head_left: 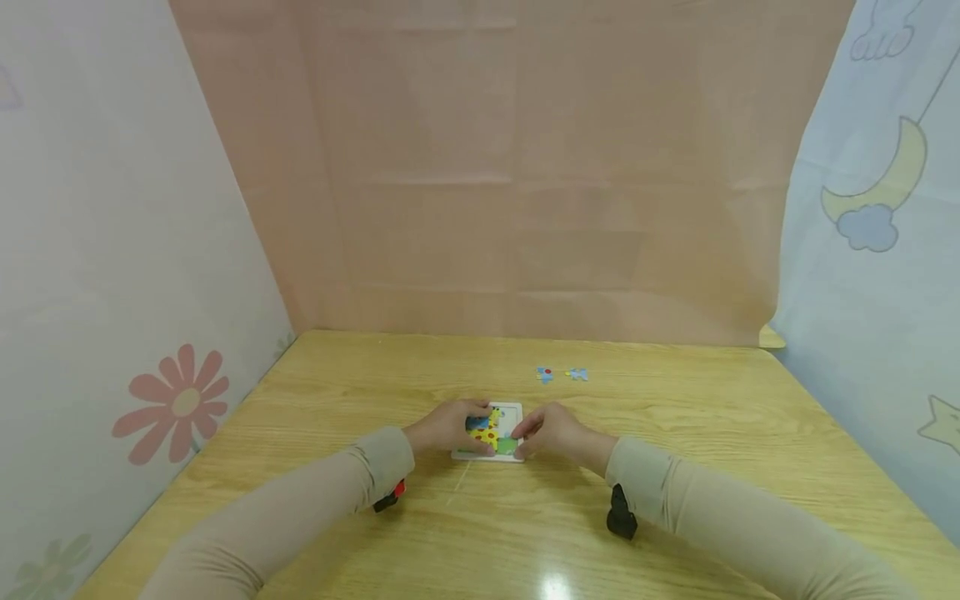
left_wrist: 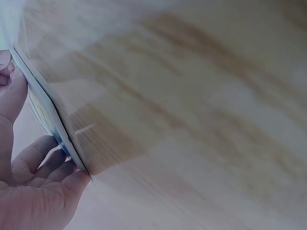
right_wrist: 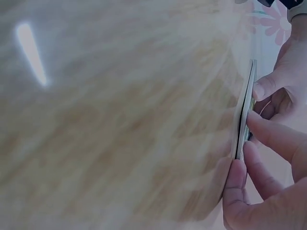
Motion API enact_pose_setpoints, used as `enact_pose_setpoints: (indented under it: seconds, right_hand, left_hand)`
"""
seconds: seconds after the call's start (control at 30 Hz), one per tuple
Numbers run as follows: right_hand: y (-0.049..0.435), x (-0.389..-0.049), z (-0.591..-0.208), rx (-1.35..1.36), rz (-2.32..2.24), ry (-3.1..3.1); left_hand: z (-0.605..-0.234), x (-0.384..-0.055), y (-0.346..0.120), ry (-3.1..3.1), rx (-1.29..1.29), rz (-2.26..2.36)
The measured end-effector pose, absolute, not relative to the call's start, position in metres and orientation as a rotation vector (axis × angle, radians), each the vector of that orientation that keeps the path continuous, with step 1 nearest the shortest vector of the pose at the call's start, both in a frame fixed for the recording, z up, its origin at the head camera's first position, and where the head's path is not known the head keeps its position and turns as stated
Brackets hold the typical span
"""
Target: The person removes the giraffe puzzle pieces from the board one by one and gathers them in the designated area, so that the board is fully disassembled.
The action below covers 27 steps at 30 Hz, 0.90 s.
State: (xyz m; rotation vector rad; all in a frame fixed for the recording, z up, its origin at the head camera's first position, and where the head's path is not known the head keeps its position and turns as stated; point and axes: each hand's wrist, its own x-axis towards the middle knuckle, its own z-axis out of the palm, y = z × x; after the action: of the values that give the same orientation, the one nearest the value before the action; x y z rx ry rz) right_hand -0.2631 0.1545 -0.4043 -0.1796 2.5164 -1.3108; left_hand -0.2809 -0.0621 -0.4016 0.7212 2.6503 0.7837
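Observation:
A small white-framed jigsaw puzzle board [head_left: 510, 409] lies on the table, with yellow, red-spotted and blue pieces fitted on its left side. My left hand [head_left: 447, 427] grips the board from the left, thumb along the near side and fingers over the far side. In the left wrist view its fingers [left_wrist: 50, 160] bend against the board's edge. From the right, my right hand [head_left: 557, 431] pinches at a green puzzle piece [head_left: 507, 446] in the near right corner, thumb and index fingertips at its edge. In the right wrist view, the fingertips [right_wrist: 236, 173] meet the board's rim.
Two loose blue puzzle pieces, one with a red dot [head_left: 545, 374] and one with a bit of yellow [head_left: 577, 374], lie beyond the board to the right. The wooden table [head_left: 360, 367] ends at a brownish-pink back sheet [head_left: 450, 208], with patterned white sheets on both sides.

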Motion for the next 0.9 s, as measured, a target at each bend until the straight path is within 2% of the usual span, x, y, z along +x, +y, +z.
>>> enact_pose_setpoints:
  seconds: [0.4,0.9]
  right_hand:
    - [0.153,-0.262,-0.401,-0.177,-1.355,2.541]
    - [0.166,-0.269,-0.397,-0.129,-1.565,2.221]
  left_hand:
    - [-0.400,-0.281,-0.061,2.655,0.719,0.758]
    - [-0.405,-0.284,-0.061,2.658,0.718,0.744]
